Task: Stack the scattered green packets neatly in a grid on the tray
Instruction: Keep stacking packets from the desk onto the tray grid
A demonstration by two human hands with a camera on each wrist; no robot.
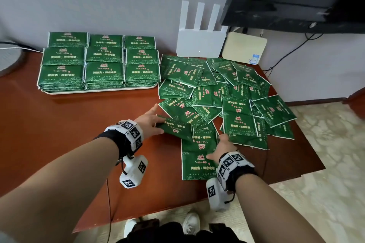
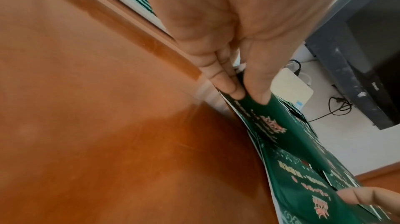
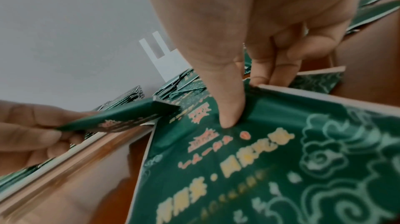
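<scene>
Nine stacks [image 1: 100, 61] sit in a grid on the tray [image 1: 98, 91], loose packets [image 1: 227, 96] piled right of it on the table [image 1: 69, 124]. Left hand [image 1: 151, 119] pinches one packet [image 1: 175, 128]; right hand [image 1: 223, 149] pinches the near packet's [image 1: 197, 163] edge.

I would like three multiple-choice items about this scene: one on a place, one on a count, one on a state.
1. Where does the white tray of stacked green packets lie from the scattered green packets?
A. Left
B. Right
C. On the floor

2. How many stacks show on the tray?
A. Four
B. Six
C. Nine

3. What does the left hand do?
A. Hangs idle
B. Pinches a green packet
C. Holds the white router

Answers: 1 A, head view shows it left; 2 C, three rows of three; 3 B, thumb and fingers close on the packet's edge.
</scene>
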